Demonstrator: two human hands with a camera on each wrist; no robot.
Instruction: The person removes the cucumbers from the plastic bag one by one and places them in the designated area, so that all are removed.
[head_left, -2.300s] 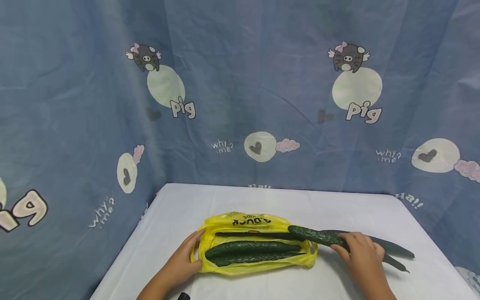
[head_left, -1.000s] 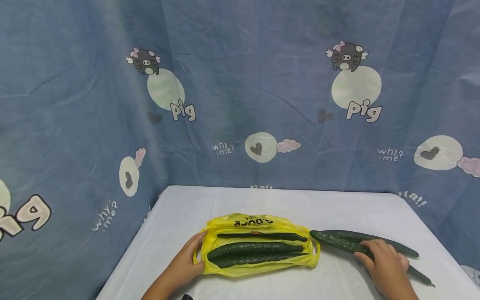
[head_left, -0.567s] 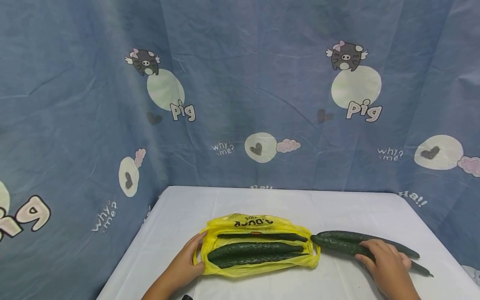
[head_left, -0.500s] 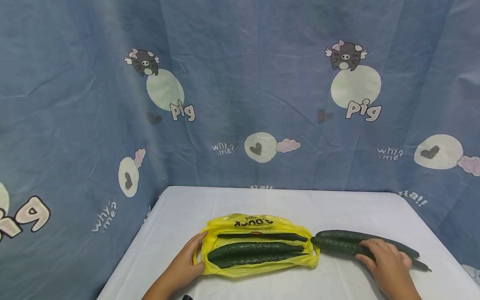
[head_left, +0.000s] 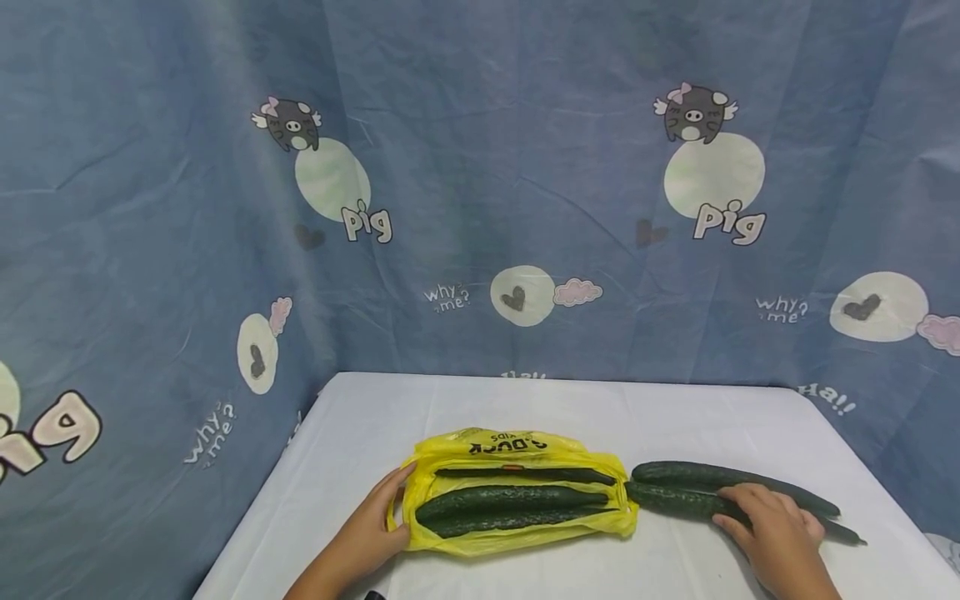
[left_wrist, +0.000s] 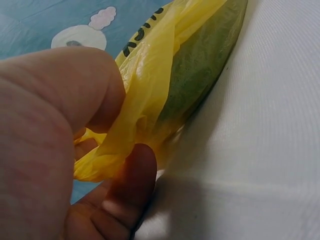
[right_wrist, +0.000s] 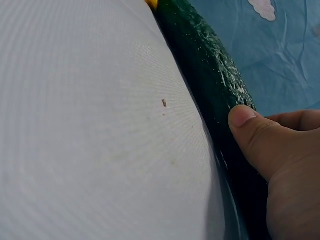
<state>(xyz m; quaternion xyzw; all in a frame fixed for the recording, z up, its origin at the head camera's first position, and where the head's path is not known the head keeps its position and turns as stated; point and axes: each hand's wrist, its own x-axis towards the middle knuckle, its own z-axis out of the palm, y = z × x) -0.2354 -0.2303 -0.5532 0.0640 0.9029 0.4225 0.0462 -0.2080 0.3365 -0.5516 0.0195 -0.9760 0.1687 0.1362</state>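
Note:
A yellow plastic bag [head_left: 525, 542] printed with black letters lies in the middle of the table, its mouth spread open upward. Inside it are dark green cucumbers [head_left: 510, 500]. My left hand [head_left: 371, 525] grips the bag's left end; in the left wrist view the yellow film is between thumb and fingers. On the right, my right hand [head_left: 776, 529] holds a bumpy cucumber [head_left: 671, 500] by its middle, thumb on the near side. This cucumber's left tip meets the bag's right handle. Right behind it lies another cucumber [head_left: 720, 475], nearly parallel.
A white cloth covers the table [head_left: 480, 400]. Blue printed curtains [head_left: 525, 167] hang behind it and along the left side. A small black object [head_left: 373, 595] shows at the bottom edge, near the left forearm.
My right hand has moved right and toward me, bringing the cucumber from over the bag's right end down beside the other one. The left hand keeps its grip on the bag.

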